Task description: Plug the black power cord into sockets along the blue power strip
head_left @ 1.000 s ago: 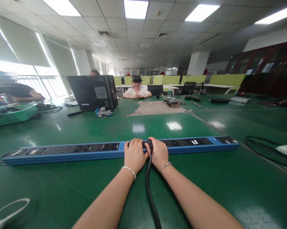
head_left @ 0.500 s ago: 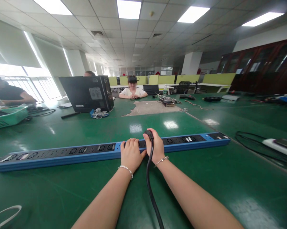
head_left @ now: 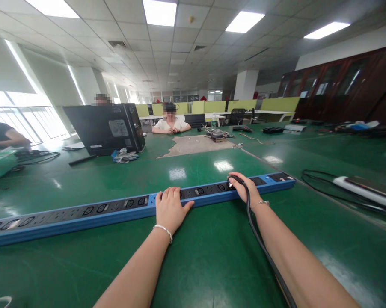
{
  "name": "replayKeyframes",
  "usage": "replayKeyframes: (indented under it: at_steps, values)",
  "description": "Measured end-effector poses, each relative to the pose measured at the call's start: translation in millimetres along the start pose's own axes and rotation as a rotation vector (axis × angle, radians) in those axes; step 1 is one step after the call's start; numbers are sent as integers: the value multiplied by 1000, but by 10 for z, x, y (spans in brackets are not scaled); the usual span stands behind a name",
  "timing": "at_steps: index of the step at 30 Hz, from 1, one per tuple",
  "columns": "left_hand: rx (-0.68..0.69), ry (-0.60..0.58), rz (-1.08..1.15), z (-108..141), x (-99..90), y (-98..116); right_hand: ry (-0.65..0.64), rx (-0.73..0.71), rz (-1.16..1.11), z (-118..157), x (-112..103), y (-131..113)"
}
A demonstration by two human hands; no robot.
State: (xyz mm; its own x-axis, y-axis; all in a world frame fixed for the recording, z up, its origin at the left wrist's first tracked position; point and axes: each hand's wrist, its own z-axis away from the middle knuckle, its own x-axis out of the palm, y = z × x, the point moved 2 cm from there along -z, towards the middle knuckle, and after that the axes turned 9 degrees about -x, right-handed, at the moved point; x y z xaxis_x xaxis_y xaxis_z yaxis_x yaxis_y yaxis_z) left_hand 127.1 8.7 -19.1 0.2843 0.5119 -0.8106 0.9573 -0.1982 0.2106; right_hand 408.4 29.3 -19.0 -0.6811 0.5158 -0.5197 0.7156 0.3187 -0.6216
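Note:
A long blue power strip (head_left: 116, 217) with black sockets lies across the green table. My left hand (head_left: 171, 208) rests over its middle, fingers on the top face and thumb stretched along the near edge, gripping the strip. Farther right, my right hand (head_left: 244, 188) is closed on a black plug (head_left: 237, 178) just above the strip's right part. From the plug a thick black cable (head_left: 260, 241) runs down toward me. Whether the plug touches a socket cannot be told.
A black computer case (head_left: 106, 128) stands at the back left, with gloves (head_left: 125, 155) beside it. A green basket (head_left: 0, 163) is at far left. At right lies a white device (head_left: 363, 192) with black cables. People sit across the table and at left.
My right hand has moved right along the strip with the plug, away from my left hand. My left hand stays on the strip. The view has shifted slightly.

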Motion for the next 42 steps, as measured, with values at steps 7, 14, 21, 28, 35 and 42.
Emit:
replayKeyframes:
  at_steps: [7, 14, 21, 28, 35, 42]
  values:
    - [15, 20, 4, 5, 8, -3, -7, -23, 1, -14, -26, -26]
    - [8, 7, 3, 5, 6, -2, -74, -53, 120, 20, -4, 19]
    - [-9, -3, 4, 6, 6, 3, -161, -225, 300, 78, -58, -48]
    - [-9, 1, 5, 13, -6, 10, -100, -304, 383, 111, 3, -56]
    - [-16, -26, 0, 9, -1, 10, 8, -326, 377, 159, 68, -6]
    - [-13, -17, 1, 7, 7, 8, 85, -228, 455, 192, 122, -56]
